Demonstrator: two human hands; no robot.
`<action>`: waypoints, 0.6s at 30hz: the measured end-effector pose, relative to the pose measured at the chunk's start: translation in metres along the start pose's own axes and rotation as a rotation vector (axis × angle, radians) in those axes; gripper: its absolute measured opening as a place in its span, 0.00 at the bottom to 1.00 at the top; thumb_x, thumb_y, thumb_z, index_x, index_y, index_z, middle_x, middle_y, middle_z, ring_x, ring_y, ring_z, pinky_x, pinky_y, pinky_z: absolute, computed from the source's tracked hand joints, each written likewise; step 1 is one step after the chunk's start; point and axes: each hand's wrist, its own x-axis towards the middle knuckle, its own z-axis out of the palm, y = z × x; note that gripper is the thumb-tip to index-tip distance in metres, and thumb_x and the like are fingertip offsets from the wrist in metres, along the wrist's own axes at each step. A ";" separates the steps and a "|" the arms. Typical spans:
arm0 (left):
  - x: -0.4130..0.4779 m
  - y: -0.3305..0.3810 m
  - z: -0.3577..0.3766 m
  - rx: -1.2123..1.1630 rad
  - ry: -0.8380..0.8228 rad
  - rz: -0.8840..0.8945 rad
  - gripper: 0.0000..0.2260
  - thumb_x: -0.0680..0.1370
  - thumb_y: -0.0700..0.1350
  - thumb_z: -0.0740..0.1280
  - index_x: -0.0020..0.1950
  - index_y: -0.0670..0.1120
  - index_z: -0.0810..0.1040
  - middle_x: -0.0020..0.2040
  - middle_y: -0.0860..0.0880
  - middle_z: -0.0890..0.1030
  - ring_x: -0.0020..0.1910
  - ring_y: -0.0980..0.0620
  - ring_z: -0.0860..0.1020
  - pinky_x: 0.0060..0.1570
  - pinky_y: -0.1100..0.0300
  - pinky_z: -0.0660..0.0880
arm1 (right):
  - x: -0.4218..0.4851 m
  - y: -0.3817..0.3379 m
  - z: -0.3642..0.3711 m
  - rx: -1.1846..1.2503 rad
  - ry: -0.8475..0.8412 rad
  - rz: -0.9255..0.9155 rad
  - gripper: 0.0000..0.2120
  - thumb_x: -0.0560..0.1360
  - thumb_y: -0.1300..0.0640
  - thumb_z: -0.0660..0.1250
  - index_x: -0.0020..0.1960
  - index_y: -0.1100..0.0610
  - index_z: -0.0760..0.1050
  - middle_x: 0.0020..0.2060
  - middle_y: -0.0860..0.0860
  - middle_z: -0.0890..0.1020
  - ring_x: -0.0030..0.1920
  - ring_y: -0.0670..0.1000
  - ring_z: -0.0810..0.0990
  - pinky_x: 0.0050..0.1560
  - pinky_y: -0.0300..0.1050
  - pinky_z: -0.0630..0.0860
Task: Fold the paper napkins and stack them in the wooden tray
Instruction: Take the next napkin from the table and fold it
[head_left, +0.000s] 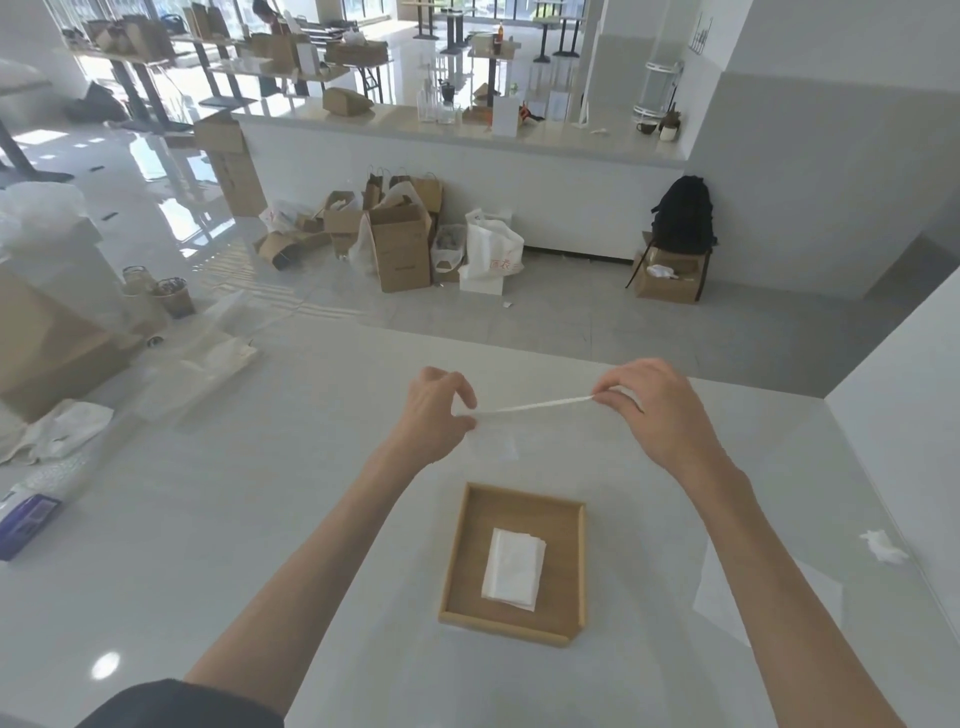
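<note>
A white paper napkin (535, 405) is stretched between both hands above the white table, seen almost edge-on, with a lower flap hanging toward the table. My left hand (436, 410) pinches its left end. My right hand (649, 410) pinches its right end between thumb and fingers. Nearer to me stands the square wooden tray (465, 551). A small stack of folded white napkins (514, 569) lies in the tray's middle.
A crumpled scrap of white paper (883, 545) lies at the table's right. A purple-and-white pack (28, 517), plastic wrapping (67, 431) and a clear bag (202, 364) sit along the table's left side. Cardboard boxes (400, 249) stand on the floor beyond.
</note>
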 end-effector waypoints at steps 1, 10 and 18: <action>-0.003 0.001 0.002 0.068 -0.076 0.024 0.14 0.76 0.45 0.75 0.59 0.48 0.76 0.71 0.45 0.65 0.72 0.43 0.64 0.70 0.51 0.64 | 0.007 -0.010 -0.001 -0.035 -0.072 -0.054 0.03 0.78 0.59 0.72 0.47 0.54 0.84 0.47 0.51 0.85 0.56 0.55 0.78 0.58 0.49 0.71; -0.015 0.033 0.037 -0.356 -0.422 0.141 0.05 0.82 0.45 0.66 0.54 0.45 0.79 0.47 0.49 0.82 0.46 0.51 0.80 0.50 0.53 0.77 | 0.050 -0.069 -0.007 -0.199 -0.437 -0.247 0.05 0.79 0.55 0.69 0.50 0.48 0.84 0.48 0.48 0.81 0.54 0.45 0.73 0.52 0.38 0.62; -0.020 0.029 0.029 -0.972 -0.446 0.021 0.12 0.84 0.41 0.64 0.63 0.35 0.79 0.59 0.42 0.84 0.59 0.43 0.83 0.56 0.54 0.81 | 0.047 -0.047 -0.018 0.288 0.065 -0.034 0.13 0.81 0.44 0.64 0.64 0.43 0.78 0.51 0.37 0.83 0.55 0.34 0.75 0.56 0.34 0.69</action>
